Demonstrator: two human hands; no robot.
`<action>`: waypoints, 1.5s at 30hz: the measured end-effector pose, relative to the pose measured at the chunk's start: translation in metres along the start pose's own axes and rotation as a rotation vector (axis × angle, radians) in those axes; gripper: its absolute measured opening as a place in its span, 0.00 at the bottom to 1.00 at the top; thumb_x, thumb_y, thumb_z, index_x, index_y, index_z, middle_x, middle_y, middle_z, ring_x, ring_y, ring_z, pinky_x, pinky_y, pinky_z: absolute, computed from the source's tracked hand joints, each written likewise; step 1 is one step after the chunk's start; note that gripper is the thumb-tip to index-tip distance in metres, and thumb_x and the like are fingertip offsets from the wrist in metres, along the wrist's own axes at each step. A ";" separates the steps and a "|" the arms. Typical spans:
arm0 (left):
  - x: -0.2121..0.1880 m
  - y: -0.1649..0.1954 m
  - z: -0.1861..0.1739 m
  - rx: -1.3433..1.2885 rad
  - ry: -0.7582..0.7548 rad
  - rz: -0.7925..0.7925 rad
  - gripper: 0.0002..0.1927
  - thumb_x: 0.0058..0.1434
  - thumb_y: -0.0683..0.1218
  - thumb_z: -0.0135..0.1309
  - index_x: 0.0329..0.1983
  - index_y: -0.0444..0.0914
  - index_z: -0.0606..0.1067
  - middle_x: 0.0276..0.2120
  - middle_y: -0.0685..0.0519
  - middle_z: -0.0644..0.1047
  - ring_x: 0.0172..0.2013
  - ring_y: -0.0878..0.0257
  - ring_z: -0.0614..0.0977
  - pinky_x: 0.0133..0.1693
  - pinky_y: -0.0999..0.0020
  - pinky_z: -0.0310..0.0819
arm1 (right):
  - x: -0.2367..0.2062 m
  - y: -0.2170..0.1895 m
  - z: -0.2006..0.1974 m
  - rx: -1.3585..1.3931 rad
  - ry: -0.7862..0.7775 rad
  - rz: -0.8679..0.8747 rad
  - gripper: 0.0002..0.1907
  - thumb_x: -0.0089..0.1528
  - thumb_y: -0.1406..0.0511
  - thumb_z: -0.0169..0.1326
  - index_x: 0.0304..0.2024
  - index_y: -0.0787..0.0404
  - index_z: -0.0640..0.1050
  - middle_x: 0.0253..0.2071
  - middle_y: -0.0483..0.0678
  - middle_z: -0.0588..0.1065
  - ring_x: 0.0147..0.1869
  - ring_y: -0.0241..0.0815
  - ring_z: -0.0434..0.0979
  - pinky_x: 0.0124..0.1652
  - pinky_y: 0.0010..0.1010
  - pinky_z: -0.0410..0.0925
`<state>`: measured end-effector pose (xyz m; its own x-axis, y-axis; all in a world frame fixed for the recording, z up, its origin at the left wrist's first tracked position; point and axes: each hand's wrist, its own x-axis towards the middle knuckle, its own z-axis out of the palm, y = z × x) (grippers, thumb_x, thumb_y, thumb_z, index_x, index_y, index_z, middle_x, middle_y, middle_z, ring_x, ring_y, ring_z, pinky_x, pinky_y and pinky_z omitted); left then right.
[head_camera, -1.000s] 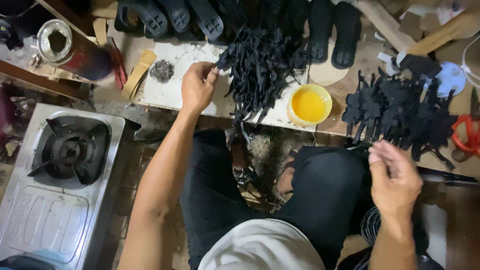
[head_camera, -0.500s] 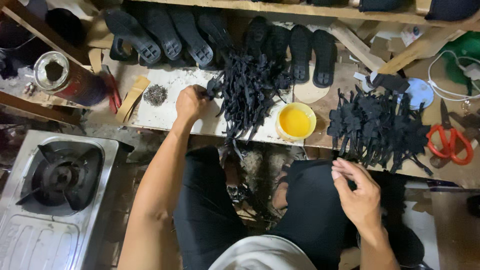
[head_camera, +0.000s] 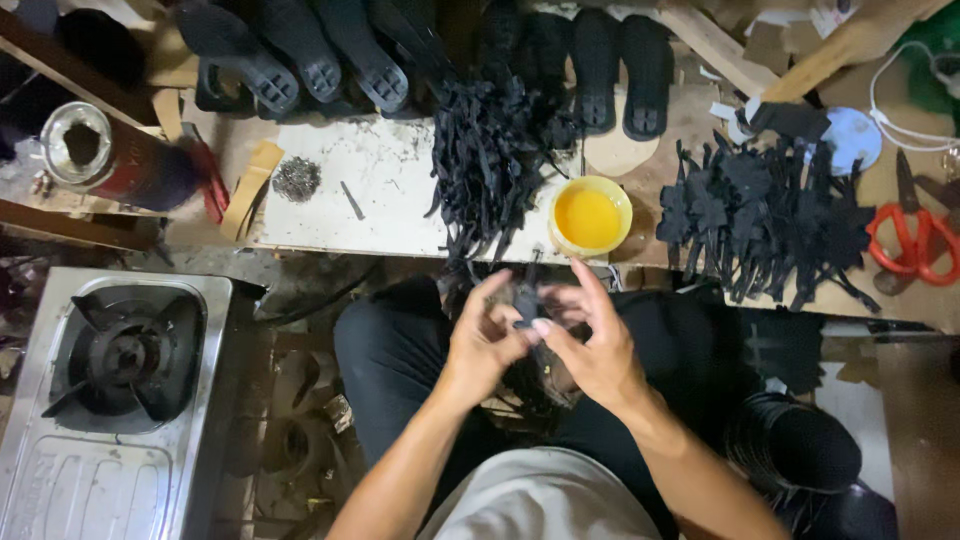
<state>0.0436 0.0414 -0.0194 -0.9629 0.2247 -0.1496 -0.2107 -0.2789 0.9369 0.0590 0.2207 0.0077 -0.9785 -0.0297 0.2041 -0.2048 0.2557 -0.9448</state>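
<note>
— Since the gas stove (head_camera: 115, 400) fills the whole eight o'clock corner, shall we begin there?

— Yes. It is a steel single burner, standing below the desk (head_camera: 390, 215), which runs across the top from ten to three o'clock.

— What lies on that desk?

— Along twelve o'clock, a row of black sandal soles (head_camera: 330, 55). Just under them, at the middle, a heap of black straps (head_camera: 490, 165) hanging over the near edge. At two o'clock a second, wider pile of black cut pieces (head_camera: 765, 215).

— And the smaller things?

— A dark can (head_camera: 115, 160) lying open-mouthed at ten o'clock. Red-handled scissors (head_camera: 915, 235) at three o'clock. A yellow bowl of glue (head_camera: 590, 217) just right of the strap heap, touching the desk's near edge. A small tuft of steel wool (head_camera: 297, 178) at eleven.

— The hands?

— Both meet at the centre, over the lap in dark trousers, just below the bowl. The left hand (head_camera: 485, 340) and right hand (head_camera: 590, 345) share one small black strap piece (head_camera: 525, 305).

— How is the grip?

— Each hand's grip is clamped on that piece, thumbs and fingertips pinching it from either side, the other fingers spread loose.
</note>
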 end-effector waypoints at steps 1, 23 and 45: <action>-0.007 -0.005 0.006 -0.074 -0.060 -0.002 0.42 0.56 0.32 0.61 0.72 0.36 0.57 0.42 0.52 0.78 0.43 0.66 0.78 0.47 0.71 0.72 | -0.001 0.000 0.001 -0.054 0.006 0.031 0.42 0.59 0.69 0.63 0.72 0.65 0.59 0.47 0.51 0.79 0.44 0.37 0.81 0.47 0.28 0.74; -0.017 -0.044 -0.026 -0.452 0.073 -0.176 0.14 0.63 0.35 0.58 0.52 0.32 0.76 0.43 0.52 0.81 0.42 0.67 0.82 0.48 0.70 0.76 | 0.072 -0.022 -0.048 -0.856 -0.007 -0.354 0.24 0.51 0.56 0.70 0.46 0.62 0.85 0.67 0.58 0.69 0.70 0.59 0.65 0.63 0.50 0.60; -0.026 -0.003 -0.007 -0.778 -0.164 -0.266 0.22 0.65 0.39 0.57 0.63 0.32 0.74 0.49 0.47 0.81 0.47 0.61 0.84 0.51 0.64 0.79 | 0.012 -0.014 -0.013 -0.501 -0.163 -0.525 0.27 0.56 0.66 0.64 0.59 0.60 0.78 0.74 0.67 0.54 0.78 0.68 0.56 0.73 0.52 0.55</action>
<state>0.0685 0.0301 -0.0208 -0.8405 0.4901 -0.2308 -0.5416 -0.7485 0.3827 0.0503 0.2296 0.0268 -0.7539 -0.4027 0.5192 -0.6494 0.5769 -0.4955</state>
